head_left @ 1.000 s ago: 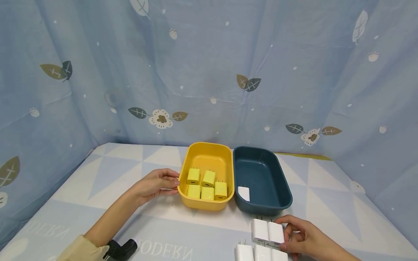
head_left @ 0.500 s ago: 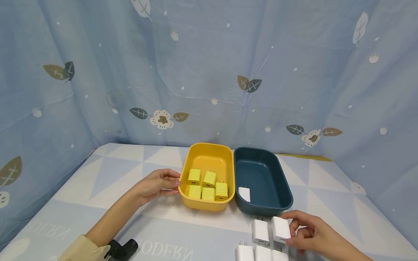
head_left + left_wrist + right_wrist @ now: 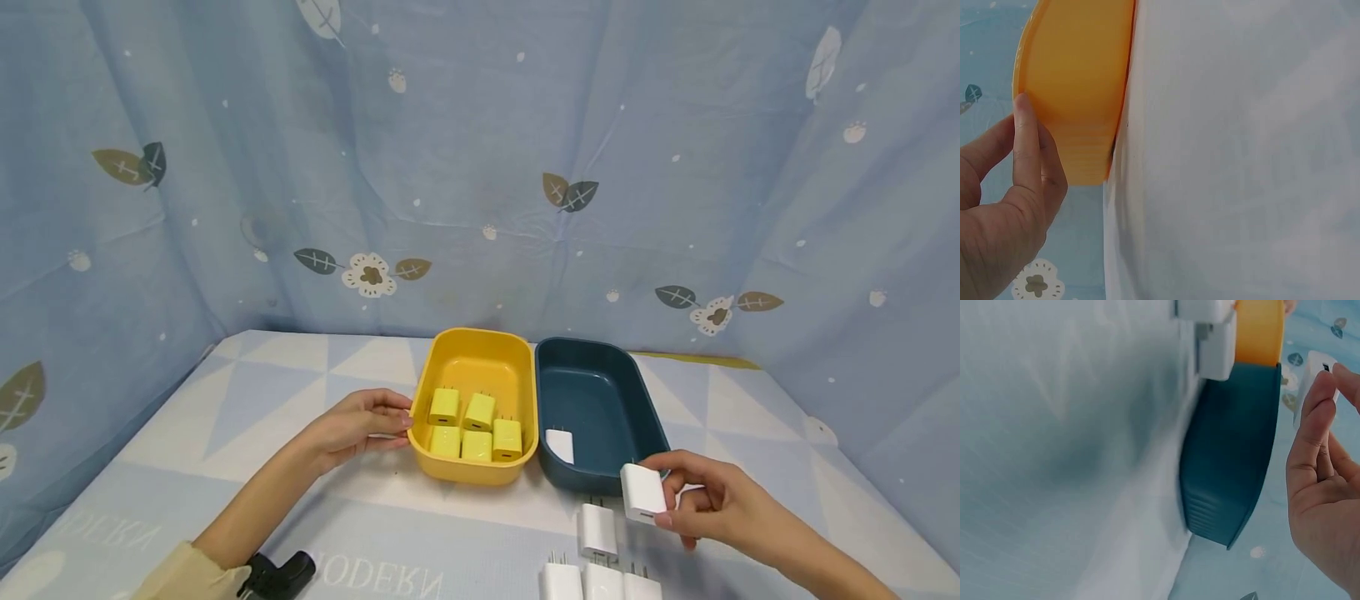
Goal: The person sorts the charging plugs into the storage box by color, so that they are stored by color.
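Note:
My right hand [image 3: 712, 502] pinches a white charger plug [image 3: 642, 493] between thumb and fingertips, prongs upward. In the head view the plug overlaps the dark blue bin's [image 3: 577, 478] front right corner; in the right wrist view, the charger plug [image 3: 1311, 380] sits at the fingertips, above rim height. One white charger plug [image 3: 560, 446] lies inside that bin. My left hand [image 3: 360, 427] touches the left side of the yellow bin [image 3: 472, 472], and in the left wrist view a fingertip is right at its rim [image 3: 1019, 69]. Several yellow charger plugs [image 3: 506, 439] lie in the yellow bin.
In front of the blue bin stands a white charger plug [image 3: 597, 532], with a row of more white charger plugs [image 3: 562, 581] nearer the person. The bins stand side by side on a patterned cloth [image 3: 285, 400]. A blue curtain [image 3: 480, 150] hangs behind.
My right hand has lifted one white charger plug out of the group and brought it up toward the blue bin's front corner. The left hand has stayed at the yellow bin.

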Demonstrator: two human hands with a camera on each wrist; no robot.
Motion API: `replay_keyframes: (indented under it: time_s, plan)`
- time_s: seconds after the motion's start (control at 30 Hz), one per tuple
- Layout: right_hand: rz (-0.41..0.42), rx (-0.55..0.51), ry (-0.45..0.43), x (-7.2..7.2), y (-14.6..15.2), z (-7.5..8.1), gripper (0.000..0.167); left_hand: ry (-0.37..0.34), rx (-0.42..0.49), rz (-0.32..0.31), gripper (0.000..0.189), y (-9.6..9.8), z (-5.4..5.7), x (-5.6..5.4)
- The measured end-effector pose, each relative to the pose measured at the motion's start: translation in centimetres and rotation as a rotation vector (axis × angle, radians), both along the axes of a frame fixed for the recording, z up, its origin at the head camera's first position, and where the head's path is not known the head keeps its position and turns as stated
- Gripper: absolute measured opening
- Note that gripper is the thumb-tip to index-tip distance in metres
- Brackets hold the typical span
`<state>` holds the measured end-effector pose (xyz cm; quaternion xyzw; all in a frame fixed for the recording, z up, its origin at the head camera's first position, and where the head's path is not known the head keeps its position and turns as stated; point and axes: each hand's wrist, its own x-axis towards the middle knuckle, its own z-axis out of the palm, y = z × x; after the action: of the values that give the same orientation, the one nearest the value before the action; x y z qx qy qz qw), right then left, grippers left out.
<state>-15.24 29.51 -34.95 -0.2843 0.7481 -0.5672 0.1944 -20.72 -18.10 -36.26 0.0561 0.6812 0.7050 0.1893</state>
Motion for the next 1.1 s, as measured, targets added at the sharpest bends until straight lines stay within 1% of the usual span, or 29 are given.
replay_keyframes:
  time_s: [0.13,0.33,0.47,0.6,0.8,0.97,1.1]
  plan:
    - [-0.044,0.035,0.051,-0.8,-0.5,0.8,0.048,0.001,0.001,0.001,0.044,0.0,-0.1,0.0]
    - [-0.113,0.096,0.081,-2.1,-1.1,1.5,0.051,-0.005,-0.004,0.000,0.044,0.1,-0.2,-0.2]
    - [-0.159,0.132,0.084,-3.0,-1.5,1.7,0.054,-0.001,-0.011,0.002,0.043,0.0,-0.1,-0.2]
    - [-0.165,0.156,0.093,-3.9,-1.9,1.6,0.054,-0.002,-0.016,0.001,0.043,-0.1,0.0,-0.1]
    - [-0.190,0.204,0.116,-4.6,-2.0,1.7,0.054,0.009,-0.017,-0.016,0.045,-0.1,-0.2,-0.2]
    - [-0.181,0.206,0.113,-5.2,-2.5,1.7,0.056,0.003,-0.015,-0.022,0.043,-0.4,-0.4,0.0]
    - [-0.187,0.218,0.112,-5.5,-2.6,1.7,0.056,0.001,-0.014,-0.029,0.044,-0.4,-0.4,-0.2]
